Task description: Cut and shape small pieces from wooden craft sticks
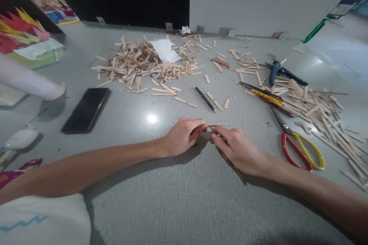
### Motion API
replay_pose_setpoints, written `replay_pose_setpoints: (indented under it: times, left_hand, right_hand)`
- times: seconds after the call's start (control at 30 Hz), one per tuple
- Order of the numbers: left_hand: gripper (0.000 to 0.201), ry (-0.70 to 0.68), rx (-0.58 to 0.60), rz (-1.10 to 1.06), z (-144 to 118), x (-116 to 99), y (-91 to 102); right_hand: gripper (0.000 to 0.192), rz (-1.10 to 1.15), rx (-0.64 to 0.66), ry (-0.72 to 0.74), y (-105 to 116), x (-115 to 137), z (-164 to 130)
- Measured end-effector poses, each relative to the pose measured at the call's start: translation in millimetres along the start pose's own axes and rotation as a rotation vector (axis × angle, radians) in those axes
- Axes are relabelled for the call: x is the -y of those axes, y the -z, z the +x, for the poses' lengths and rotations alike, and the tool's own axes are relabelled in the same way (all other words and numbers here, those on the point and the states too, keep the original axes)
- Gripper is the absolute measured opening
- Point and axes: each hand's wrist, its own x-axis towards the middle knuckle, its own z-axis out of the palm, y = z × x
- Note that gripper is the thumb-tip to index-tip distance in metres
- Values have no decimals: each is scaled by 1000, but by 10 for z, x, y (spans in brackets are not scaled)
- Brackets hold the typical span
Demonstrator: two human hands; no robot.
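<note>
Near the middle of the grey table, my left hand (182,137) pinches a thin wooden stick (220,124) whose free end points right. My right hand (238,148) is closed around a slim, dark tool (240,174); its tip meets the stick beside my left fingertips, and its back end sticks out below my palm. Exactly what kind of tool it is cannot be made out. Just beyond both hands lie a black pen (205,99) and several loose flat wooden sticks (185,102).
A heap of wooden sticks (120,65) with white paper (166,50) lies behind. To the right are scissors (296,153), a yellow-and-black cutter (266,96), a blue-handled tool (274,72) and more sticks (324,116). A phone (86,111) rests left, near another person's arm (31,78).
</note>
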Motion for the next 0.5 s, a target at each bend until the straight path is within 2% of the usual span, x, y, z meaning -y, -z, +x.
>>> replay_pose_setpoints:
  times: [0.3,0.43,0.5]
  left_hand:
    - [36,7,5,-47,5,-4,7]
    - [34,32,1,-87,15,-22,9]
    - [34,64,12,-94,19,-24,7]
  right_hand:
    - [31,125,72,-84,49,53,29]
    - [27,48,25,-73,67,59,46]
    - [28,78,16,-93,64,64,40]
